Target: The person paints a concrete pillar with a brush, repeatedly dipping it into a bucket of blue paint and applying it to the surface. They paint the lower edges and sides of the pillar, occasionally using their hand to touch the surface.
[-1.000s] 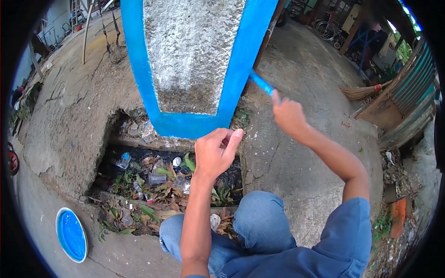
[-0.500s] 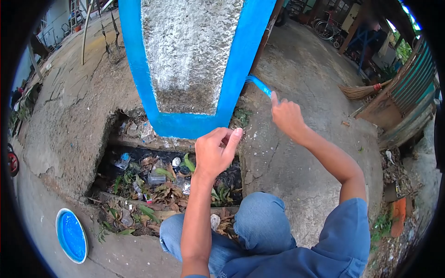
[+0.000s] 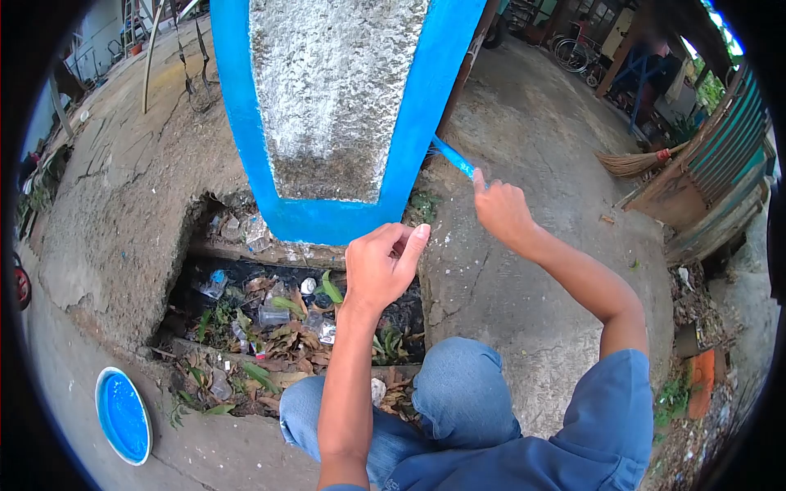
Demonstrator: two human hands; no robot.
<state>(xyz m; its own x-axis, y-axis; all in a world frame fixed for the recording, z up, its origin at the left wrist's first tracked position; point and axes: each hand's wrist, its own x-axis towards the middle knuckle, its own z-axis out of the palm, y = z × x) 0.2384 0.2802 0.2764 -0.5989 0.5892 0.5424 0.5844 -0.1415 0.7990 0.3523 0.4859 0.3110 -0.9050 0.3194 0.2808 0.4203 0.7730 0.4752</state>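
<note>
A paintbrush (image 3: 455, 158) with a blue handle is gripped in my right hand (image 3: 501, 209), the forefinger stretched along the handle. Its bristle end meets the lower right edge of a pillar (image 3: 332, 90), which has a broad blue border around a rough white and grey face. Just below the pillar's bottom edge, my left hand (image 3: 381, 266) is held with its fingers curled in and the thumb up against them; nothing shows in it. On the ground at the lower left lies a round shallow dish of blue paint (image 3: 124, 416).
Beneath the pillar runs an open drain (image 3: 196, 286) with dark water, dry leaves and plastic litter. Broken concrete edges it. At the right, a straw broom (image 3: 630, 164) leans by a corrugated metal sheet (image 3: 729, 135). A wheelchair (image 3: 573, 54) stands farther back.
My right hand has shifted slightly left and down, and the brush handle slopes a little more steeply against the pillar's edge. My left hand stays almost still.
</note>
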